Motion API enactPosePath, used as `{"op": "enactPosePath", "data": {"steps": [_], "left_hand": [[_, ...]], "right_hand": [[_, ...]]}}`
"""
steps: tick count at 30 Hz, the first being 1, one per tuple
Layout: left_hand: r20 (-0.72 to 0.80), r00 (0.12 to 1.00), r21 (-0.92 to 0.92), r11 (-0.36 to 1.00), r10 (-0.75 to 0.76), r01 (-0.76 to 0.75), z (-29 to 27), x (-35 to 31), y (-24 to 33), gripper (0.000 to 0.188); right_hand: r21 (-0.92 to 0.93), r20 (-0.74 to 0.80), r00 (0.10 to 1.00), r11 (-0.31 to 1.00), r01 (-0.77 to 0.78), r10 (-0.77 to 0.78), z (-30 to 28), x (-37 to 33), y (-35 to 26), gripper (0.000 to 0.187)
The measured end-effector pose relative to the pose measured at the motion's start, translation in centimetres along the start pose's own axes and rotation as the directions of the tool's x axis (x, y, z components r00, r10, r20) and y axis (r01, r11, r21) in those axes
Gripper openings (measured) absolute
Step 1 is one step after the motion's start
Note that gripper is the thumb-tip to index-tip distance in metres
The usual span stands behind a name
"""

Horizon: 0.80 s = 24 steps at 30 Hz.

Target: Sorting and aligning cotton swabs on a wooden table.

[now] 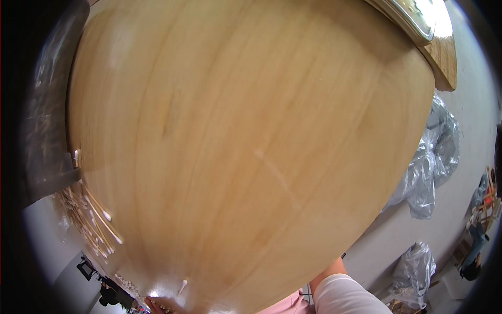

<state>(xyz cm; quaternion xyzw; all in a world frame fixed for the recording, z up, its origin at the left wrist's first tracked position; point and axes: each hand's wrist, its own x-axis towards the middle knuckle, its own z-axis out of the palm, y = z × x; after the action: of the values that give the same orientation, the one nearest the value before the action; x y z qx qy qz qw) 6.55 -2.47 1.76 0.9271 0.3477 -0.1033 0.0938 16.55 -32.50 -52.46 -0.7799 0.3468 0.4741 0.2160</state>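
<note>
Loose cotton swabs (99,222) with white tips and pale wooden sticks lie in a heap at the left edge of the wooden table (251,146). A single swab (182,287) is apart from them near the lower edge. What looks like a small part of my left hand (152,306) shows at the bottom, close to a cluster of white swab tips (166,310); its fingers are too cut off to read. My right forearm, in a pale sleeve (342,295), comes in at the lower right. Beyond its wrist, the table edge hides my right hand.
A dark translucent plastic bag or sheet (49,104) stands along the left edge. More swab tips (125,284) lie at the lower left. Clear plastic bags (431,152) hang beside the right edge. A shiny clear container (410,18) sits at the far right corner.
</note>
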Motion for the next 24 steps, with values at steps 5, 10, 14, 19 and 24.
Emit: {"op": "enactPosePath", "data": {"steps": [5, 10, 14, 19, 24], "left_hand": [[0.010, 0.994, 0.105, 0.989, 0.105, -0.106, -0.2, 0.5, -1.1, 0.098], [0.019, 0.982, 0.219, 0.957, 0.189, -0.189, -0.8, -0.5, -1.9, 0.095], [-0.264, 0.927, -0.048, 0.956, 0.267, -0.289, 2.9, 2.8, 1.5, 0.062], [-0.187, 0.959, 0.077, 0.976, 0.213, -0.201, -0.2, -0.9, -2.9, 0.089], [-0.280, 0.939, 0.039, 0.979, 0.201, -0.198, 2.0, -0.5, -2.7, 0.087]], "right_hand": [[0.006, -0.001, 1.000, 1.000, -0.004, 0.004, 1.3, 0.5, 1.3, 0.059], [0.004, 0.013, 1.000, 1.000, 0.012, -0.012, 1.7, -0.8, 1.9, 0.059], [-0.182, -0.071, 0.980, 0.968, 0.172, -0.187, -3.3, 5.5, 8.6, 0.056], [-0.358, 0.236, 0.923, 0.856, 0.373, -0.304, -13.4, -11.9, 1.2, 0.044], [-0.257, 0.093, 0.905, 0.868, 0.425, -0.416, -21.9, -15.5, 0.3, 0.032]]}}
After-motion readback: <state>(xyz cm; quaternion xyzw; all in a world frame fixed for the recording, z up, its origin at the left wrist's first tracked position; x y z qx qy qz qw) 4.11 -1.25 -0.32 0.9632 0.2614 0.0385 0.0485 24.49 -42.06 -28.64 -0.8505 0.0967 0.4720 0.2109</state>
